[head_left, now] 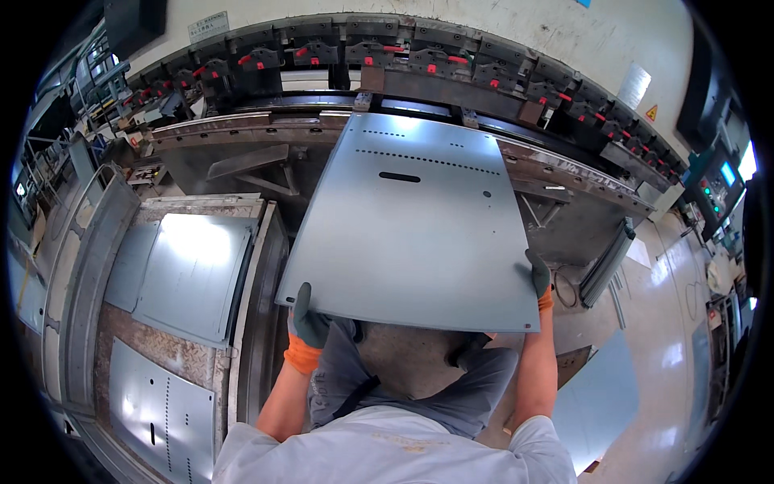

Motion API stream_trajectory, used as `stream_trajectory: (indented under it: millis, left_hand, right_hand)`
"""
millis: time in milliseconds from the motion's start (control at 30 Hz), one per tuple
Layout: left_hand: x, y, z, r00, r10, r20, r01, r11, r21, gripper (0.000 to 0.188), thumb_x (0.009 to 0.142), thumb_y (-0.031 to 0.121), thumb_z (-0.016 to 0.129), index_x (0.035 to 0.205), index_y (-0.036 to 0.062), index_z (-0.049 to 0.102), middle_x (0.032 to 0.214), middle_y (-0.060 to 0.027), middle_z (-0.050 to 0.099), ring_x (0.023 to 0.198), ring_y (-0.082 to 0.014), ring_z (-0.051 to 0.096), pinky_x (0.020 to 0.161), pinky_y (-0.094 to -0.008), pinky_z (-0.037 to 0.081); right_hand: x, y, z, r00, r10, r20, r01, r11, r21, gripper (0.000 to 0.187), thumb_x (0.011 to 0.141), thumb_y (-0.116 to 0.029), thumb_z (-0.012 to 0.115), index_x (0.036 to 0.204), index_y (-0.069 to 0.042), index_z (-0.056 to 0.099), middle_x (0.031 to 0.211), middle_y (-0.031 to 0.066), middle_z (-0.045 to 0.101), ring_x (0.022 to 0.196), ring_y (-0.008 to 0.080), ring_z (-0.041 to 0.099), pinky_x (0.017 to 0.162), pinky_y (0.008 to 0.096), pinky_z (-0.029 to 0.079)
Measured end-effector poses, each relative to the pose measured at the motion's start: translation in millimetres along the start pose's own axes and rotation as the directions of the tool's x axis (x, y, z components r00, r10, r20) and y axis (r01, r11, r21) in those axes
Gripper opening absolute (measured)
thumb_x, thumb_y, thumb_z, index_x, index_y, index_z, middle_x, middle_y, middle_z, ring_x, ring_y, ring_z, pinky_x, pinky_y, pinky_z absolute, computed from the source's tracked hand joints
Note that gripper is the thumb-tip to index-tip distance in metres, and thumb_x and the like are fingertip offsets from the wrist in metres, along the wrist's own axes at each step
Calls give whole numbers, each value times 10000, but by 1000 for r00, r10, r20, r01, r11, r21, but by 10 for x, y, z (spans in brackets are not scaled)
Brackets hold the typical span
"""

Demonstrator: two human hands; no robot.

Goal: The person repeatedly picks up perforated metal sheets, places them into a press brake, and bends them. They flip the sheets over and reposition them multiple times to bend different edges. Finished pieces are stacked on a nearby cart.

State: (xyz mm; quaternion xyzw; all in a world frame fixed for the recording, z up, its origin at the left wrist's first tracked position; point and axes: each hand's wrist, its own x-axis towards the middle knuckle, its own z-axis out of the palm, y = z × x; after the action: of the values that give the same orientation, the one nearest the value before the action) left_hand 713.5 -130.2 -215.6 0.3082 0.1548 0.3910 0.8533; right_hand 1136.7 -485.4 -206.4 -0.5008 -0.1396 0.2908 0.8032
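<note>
A large grey sheet metal panel [411,234], with rows of small holes and one slot near its far end, lies between my two hands. Its far edge rests on the bed of a press brake [266,121], under the clamped upper tooling. My left hand [309,323], in a dark glove with an orange cuff, grips the near left corner, thumb on top and fingers hidden beneath. On the right edge, close to the near corner, my right hand [540,276] is closed in a matching glove, its fingers mostly under the sheet.
At left stands a metal-sided cart [242,323] bearing flat sheets [193,274] and a perforated panel [161,411]. A control panel [717,187] with lit buttons is at far right. Below it, bent metal profiles [606,266] lean near the machine, and another sheet [601,403] lies low at right.
</note>
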Motion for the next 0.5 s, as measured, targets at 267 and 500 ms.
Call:
stream_trajectory:
  millis: [267,500]
  left_hand:
    - [84,-106,253,993,-113,-21,112,993,-30,252,952,244,634,1155,95,619,1028,-47,680,907,-192,674,717,-352,559]
    - [132,-165,331,986,-155,-61,151,986,-65,188,943,195,658,1081,76,613,934,-44,657,773,-169,652,615,-295,517]
  right_hand:
    - [279,98,-417,1000,-25,0,25,999,43,368,990,-259,543,1215,20,628,1074,136,696,897,218,686,836,339,560]
    - [228,111,-604,980,-197,27,199,963,-184,578,984,-452,538,1319,18,572,1253,144,634,1084,228,627,941,322,504]
